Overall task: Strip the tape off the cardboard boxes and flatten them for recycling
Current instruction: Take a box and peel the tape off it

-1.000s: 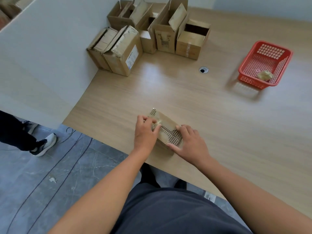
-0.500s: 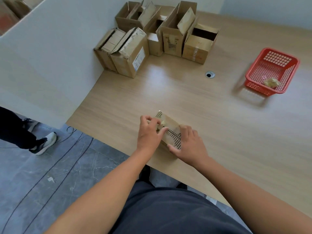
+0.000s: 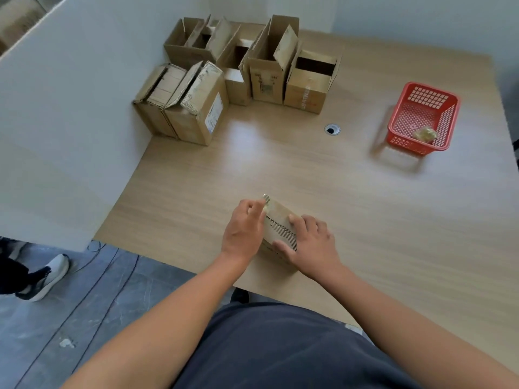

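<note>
The small box point(image 3: 281, 230) sits near the front edge of the worktop point(image 3: 280, 164), right in front of you, between both your hands. Your right hand point(image 3: 311, 244) steadies it, with the fingers laid over the top and the thumb against the near face, so that grip is clamped on the cardboard. Your left hand point(image 3: 243, 228) is curled at the far upper corner, where its fingertips seem to pinch a shiny tape end point(image 3: 266, 198).

You look to be at the stripping step on this box, with flattening not yet begun. Next, pull the strip along the seam at a low angle while your right hand bears down so the box doesn't lift.

The peeled strip likely belongs in the red basket point(image 3: 446, 122), well off to your right, where a tape wad point(image 3: 424, 134) already lies. The other boxes point(image 3: 252, 77) wait at the far left corner.
</note>
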`<state>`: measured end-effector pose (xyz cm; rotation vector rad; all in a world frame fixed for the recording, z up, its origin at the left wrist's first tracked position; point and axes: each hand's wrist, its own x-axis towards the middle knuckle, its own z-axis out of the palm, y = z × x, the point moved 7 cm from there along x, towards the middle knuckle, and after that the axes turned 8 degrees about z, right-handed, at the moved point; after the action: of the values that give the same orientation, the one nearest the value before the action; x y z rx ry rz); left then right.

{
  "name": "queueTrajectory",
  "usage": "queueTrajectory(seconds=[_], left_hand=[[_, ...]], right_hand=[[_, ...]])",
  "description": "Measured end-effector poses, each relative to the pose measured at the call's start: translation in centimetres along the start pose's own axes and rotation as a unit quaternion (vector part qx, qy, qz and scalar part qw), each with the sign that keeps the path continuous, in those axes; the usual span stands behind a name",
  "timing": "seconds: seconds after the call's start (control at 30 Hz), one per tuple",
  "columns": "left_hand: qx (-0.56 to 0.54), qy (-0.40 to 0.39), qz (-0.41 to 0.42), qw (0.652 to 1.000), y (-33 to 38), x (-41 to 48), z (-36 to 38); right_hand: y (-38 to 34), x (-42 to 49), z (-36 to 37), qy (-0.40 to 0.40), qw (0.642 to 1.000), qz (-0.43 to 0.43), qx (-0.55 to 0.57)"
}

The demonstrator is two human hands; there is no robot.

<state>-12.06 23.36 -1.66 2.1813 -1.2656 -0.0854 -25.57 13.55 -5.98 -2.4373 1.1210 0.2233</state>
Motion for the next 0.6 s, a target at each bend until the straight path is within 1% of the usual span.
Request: queueTrajectory(seconds=[0.17,0.3,0.4,0.6], left_hand=[[0.035,-0.028,0.015,0.999,-0.8,1.1,-0.1],[0.007,-0.065,-0.004,0.998,-1.7,1.8,-0.3],[-0.014,-0.074,-0.017,0.997,-2.3,2.5,-0.7],[-0.016,-0.071,0.038,0.997,-2.4,2.4,-1.2]], right_hand=[[0.1,0.1,0.3,0.005,1.000,0.016,0.012],[0.2,0.1,0.3,-0.009,1.000,0.024,0.003],[0.1,0.1,0.4,-0.033,0.999,0.040,0.001],[-1.8,0.1,0.6,-0.004,0.999,0.052,-0.002]])
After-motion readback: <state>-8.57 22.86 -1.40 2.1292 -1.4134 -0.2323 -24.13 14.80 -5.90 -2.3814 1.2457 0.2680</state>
